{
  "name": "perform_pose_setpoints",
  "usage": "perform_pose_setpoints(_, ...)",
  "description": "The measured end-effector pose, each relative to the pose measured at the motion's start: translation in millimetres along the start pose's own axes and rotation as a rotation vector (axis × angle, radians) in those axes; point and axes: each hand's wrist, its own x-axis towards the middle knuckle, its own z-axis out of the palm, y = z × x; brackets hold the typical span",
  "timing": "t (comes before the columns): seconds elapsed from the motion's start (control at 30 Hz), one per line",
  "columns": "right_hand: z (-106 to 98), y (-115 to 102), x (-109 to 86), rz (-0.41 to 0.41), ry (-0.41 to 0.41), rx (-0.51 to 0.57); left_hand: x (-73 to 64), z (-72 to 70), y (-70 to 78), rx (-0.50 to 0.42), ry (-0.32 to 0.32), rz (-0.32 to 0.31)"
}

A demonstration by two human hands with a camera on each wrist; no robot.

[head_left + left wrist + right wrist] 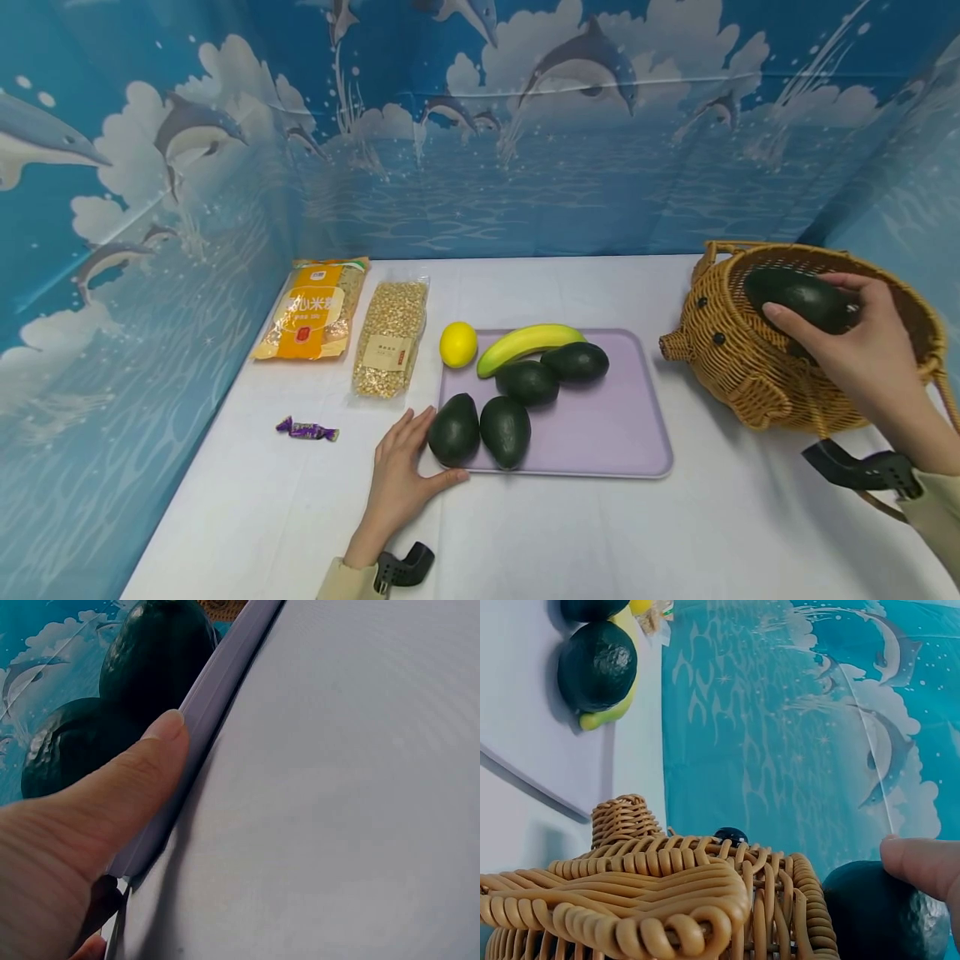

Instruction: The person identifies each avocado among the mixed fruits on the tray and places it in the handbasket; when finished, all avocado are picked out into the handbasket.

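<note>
My right hand [870, 333] grips a dark green avocado [798, 298] over the mouth of a pig-shaped wicker basket [738, 367]. In the right wrist view a fingertip [915, 862] lies on that avocado [885, 915] beside the basket's rim. At the near left corner of a lilac tray [600, 433], my left hand [405, 479] rests with fingers spread and the thumb on the tray's edge. Right by it on the tray sit two avocados, a left one [453, 430] and a right one [506, 432]. Behind them are two more avocados [575, 362] and a banana [525, 343].
A lemon [458, 344] sits at the tray's far left corner. To the left lie a bag of yellow grains [390, 333], an orange-labelled food bag [311, 308] and a purple wrapped candy [307, 429]. A dolphin-print curtain [480, 192] encloses the white table.
</note>
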Motion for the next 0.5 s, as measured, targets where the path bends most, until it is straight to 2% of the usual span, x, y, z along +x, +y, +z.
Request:
perform_pose_setpoints(0.23, -2.7, -6.2, -1.7, 0.036, -0.038, -0.015, 0.2, -0.3, 0.4, 0.001, -0.006, -0.003)
perform_pose_setpoints(0.5, -4.6, -7.4, 0.0, 0.04, -0.059, -0.013, -0.5, -0.2, -0.1, -0.007, -0.005, -0.004)
